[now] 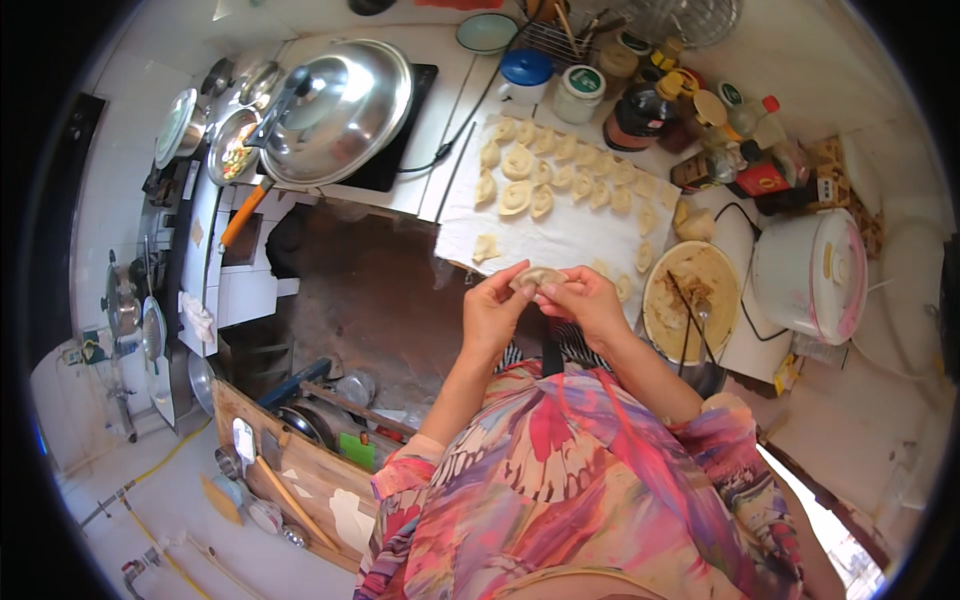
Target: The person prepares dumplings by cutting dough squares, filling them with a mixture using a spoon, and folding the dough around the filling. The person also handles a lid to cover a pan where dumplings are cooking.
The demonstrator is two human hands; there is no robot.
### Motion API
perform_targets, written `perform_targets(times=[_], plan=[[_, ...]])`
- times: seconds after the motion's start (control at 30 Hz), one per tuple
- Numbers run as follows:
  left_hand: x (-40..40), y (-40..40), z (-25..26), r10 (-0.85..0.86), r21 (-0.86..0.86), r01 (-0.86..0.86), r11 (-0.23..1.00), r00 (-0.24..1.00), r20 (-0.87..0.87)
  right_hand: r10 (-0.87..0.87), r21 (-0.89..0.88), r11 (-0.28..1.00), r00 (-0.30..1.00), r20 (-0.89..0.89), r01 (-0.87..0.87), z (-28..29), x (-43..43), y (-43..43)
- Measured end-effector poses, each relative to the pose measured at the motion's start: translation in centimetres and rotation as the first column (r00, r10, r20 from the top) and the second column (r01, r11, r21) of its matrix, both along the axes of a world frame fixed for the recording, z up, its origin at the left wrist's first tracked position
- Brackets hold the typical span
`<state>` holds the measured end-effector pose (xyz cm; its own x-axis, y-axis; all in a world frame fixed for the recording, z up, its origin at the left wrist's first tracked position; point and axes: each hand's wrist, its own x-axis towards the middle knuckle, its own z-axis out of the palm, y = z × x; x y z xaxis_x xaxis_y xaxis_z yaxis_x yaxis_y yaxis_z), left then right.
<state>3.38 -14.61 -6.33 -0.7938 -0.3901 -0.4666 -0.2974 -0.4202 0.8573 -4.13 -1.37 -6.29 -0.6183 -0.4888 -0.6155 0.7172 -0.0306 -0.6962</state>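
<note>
Between both hands, just off the near edge of a cloth-covered board (555, 240), is a folded dumpling (538, 277). My left hand (496, 306) pinches its left end with thumb and fingers, and my right hand (589, 300) grips the right end. Several rows of shaped dumplings (516, 196) lie on the white cloth, with more along its right side. A loose piece of dough (486, 247) rests at the cloth's near left. To the right stands a bowl of filling (690, 289), with chopsticks (686, 322) and a metal spoon (703, 319) in it.
A lidded wok (337, 112) with an orange handle (244, 217) stands on a black cooktop at the upper left. Behind the board are a blue-lidded mug (526, 71), a glass jar (579, 94) and several sauce bottles. A white rice cooker (806, 274) is at the right.
</note>
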Motion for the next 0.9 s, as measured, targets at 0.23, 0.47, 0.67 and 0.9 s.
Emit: perform_targets(times=[0.23, 0.47, 0.67, 0.9], plan=[[-1.7, 3.3, -0.4, 0.062, 0.009, -0.062, 0.998, 0.998, -0.014, -0.028, -0.121, 0.989, 0.908, 0.419, 0.086, -1.7, -1.0, 2.5], [-2.8, 5.7, 0.3, 0.114, 0.114, -0.110, 0.987, 0.993, -0.034, -0.141, -0.015, 0.987, 0.912, 0.385, 0.159, -1.1, -0.7, 3.2], [-2.8, 6.0, 0.2, 0.104, 0.217, -0.106, 0.971, 0.994, 0.017, -0.196, -0.022, 0.979, 0.969, 0.151, 0.202, -2.1, -0.2, 3.9], [-2.8, 5.3, -0.2, 0.014, 0.037, -0.015, 0.999, 1.000, 0.028, -0.015, 0.033, 0.999, 0.999, -0.041, 0.016, -2.1, -0.1, 4.7]])
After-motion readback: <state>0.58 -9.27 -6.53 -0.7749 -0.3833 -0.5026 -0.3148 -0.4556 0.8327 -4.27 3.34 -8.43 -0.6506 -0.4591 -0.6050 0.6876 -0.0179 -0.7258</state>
